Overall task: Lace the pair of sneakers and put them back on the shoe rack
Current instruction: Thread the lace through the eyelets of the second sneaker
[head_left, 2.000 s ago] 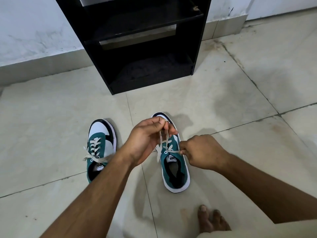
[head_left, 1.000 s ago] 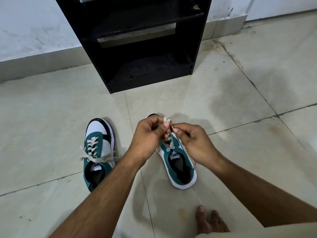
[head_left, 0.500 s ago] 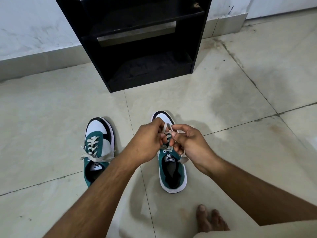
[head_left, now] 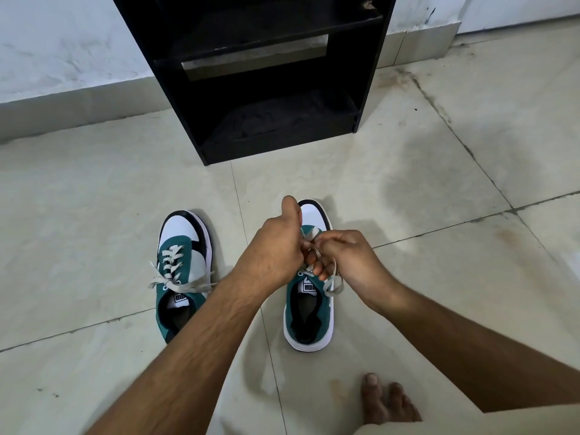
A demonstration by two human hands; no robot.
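Two teal, white and black sneakers stand on the tiled floor, toes toward the rack. The left sneaker is laced, its grey lace ends lying loose to both sides. Over the right sneaker my left hand and my right hand meet, both pinching its grey lace above the tongue. A loop of that lace hangs below my right fingers. The hands hide the sneaker's eyelets. The black shoe rack stands ahead against the wall with its lower shelves bare.
My bare toes rest on the floor at the lower right, beside a beige garment edge. A white wall with a tiled skirting runs behind the rack. Pale floor tiles surround the shoes.
My hands came together over the right sneaker and sank closer to its tongue, with my left thumb now raised. The right sneaker turned slightly straighter. The left sneaker stayed put.
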